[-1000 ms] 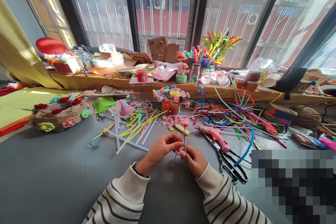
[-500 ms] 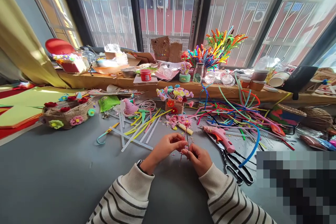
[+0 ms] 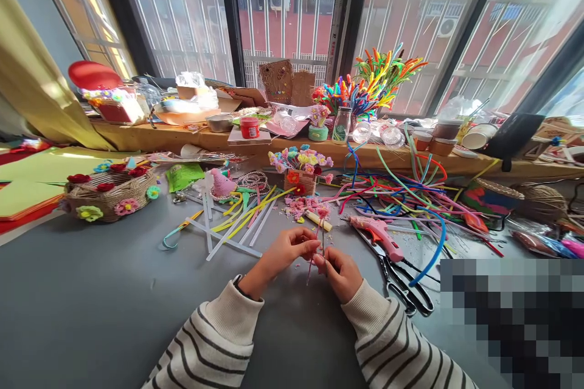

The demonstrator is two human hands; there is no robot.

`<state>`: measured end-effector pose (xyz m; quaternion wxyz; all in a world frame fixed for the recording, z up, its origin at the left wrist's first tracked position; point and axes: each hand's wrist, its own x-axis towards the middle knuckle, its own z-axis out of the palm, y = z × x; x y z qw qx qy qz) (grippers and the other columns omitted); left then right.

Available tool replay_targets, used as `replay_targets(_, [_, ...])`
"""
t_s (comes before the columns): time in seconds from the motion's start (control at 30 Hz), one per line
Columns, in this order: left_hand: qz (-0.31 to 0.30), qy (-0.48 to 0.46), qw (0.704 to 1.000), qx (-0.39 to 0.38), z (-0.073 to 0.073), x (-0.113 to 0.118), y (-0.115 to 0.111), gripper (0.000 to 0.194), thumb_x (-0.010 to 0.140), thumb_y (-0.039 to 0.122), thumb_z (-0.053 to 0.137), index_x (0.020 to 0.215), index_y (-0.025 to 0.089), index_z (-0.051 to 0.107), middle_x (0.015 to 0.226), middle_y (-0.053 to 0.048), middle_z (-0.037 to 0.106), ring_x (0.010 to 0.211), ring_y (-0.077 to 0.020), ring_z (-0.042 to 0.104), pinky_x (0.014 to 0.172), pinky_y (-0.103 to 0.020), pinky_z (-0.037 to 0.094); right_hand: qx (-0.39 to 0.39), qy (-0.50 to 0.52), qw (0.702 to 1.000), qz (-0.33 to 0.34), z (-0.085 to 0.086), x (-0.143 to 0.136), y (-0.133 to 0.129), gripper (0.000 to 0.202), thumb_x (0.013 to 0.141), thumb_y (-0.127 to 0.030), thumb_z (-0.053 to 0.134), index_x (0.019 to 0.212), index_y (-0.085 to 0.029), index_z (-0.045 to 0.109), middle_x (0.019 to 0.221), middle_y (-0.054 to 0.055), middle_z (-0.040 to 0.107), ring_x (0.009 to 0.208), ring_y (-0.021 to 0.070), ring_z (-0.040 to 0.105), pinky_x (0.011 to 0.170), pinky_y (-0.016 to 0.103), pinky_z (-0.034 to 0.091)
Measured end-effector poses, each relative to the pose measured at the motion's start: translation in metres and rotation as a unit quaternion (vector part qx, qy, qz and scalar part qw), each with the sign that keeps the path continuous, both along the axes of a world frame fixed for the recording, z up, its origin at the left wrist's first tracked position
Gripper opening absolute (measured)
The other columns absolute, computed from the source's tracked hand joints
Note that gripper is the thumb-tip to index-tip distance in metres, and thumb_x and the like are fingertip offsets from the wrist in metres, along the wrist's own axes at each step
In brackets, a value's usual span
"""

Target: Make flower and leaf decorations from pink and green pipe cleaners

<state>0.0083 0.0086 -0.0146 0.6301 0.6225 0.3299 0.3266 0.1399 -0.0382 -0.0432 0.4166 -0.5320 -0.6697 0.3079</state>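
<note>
Pink stem: we have the thin pink stem [image 3: 310,270] just above the counter [image 3: 114,298], between our two hands.
Left hand: the fingers of our left hand [image 3: 289,249], at 10 o'clock from the stem's foot, are pinched together on the stem, with no gap showing.
Right hand: the fingers of our right hand [image 3: 340,273], at 3 o'clock from that foot, are closed at the tips on a thin dark strand [image 3: 323,243]; we cannot tell whether they also touch the stem.
Flower head: the pink flower head [image 3: 322,213] lies at 12 o'clock from the hands, seemingly at the stem's far end.
Long axis: our stem runs from about 1 o'clock at the top to 7 o'clock at its loose tail; the dark strand stands nearly 12 to 6.
Handling: we judge it very light, bendable and springy, the flower head soft and easily crushed; best gripped on the bare stem.
Glue gun: at 2 o'clock from our right hand we see the pink glue gun [image 3: 379,238], beside black-handled scissors [image 3: 406,285].
</note>
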Motion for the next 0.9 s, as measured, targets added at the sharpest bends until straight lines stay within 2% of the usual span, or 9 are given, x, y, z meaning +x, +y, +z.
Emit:
replay_targets(0.17, [-0.006, 0.013, 1.000, 0.014, -0.0008, -0.0009, 0.0006, 0.021, 0.061, 0.030, 0.057, 0.069, 0.012, 0.051, 0.057, 0.003, 0.051, 0.053, -0.0074, 0.047, 0.053, -0.020, 0.038, 0.003, 0.002, 1.000, 0.001, -0.0002, -0.0010, -0.0005, 0.036, 0.069, -0.048, 0.035, 0.050, -0.018, 0.034, 0.045, -0.003, 0.036, 0.043, 0.0081, 0.031, 0.043, 0.022, 0.026])
replay_targets(0.47, [0.000, 0.008, 1.000, 0.003, 0.0030, 0.0001, -0.0018, 0.020, 0.061, 0.031, 0.056, 0.067, 0.012, 0.051, 0.057, 0.003, 0.051, 0.053, -0.0081, 0.049, 0.054, -0.021, 0.039, 0.025, -0.026, 0.998, -0.042, -0.0040, 0.0015, 0.0018, 0.035, 0.069, -0.045, 0.039, 0.046, -0.018, 0.034, 0.042, -0.003, 0.038, 0.040, 0.0075, 0.030, 0.042, 0.021, 0.026])
replay_targets(0.73, [0.010, -0.003, 1.000, 0.003, 0.0036, -0.0001, -0.0020, 0.021, 0.064, 0.033, 0.053, 0.066, 0.012, 0.052, 0.056, 0.003, 0.049, 0.052, -0.0070, 0.045, 0.053, -0.020, 0.037, 0.002, -0.022, 1.000, 0.006, 0.0007, -0.0011, -0.0021, 0.036, 0.070, -0.047, 0.033, 0.050, -0.018, 0.035, 0.046, -0.002, 0.037, 0.044, 0.0083, 0.032, 0.044, 0.022, 0.027])
replay_targets(0.9, [-0.004, 0.006, 1.000, 0.003, 0.0050, -0.0006, -0.0025, 0.022, 0.064, 0.034, 0.053, 0.063, 0.012, 0.050, 0.053, 0.003, 0.047, 0.050, -0.0066, 0.043, 0.051, -0.020, 0.035, -0.002, -0.032, 0.999, 0.020, 0.0001, -0.0019, -0.0039, 0.035, 0.069, -0.048, 0.034, 0.051, -0.018, 0.033, 0.048, -0.003, 0.035, 0.044, 0.0080, 0.031, 0.044, 0.021, 0.027])
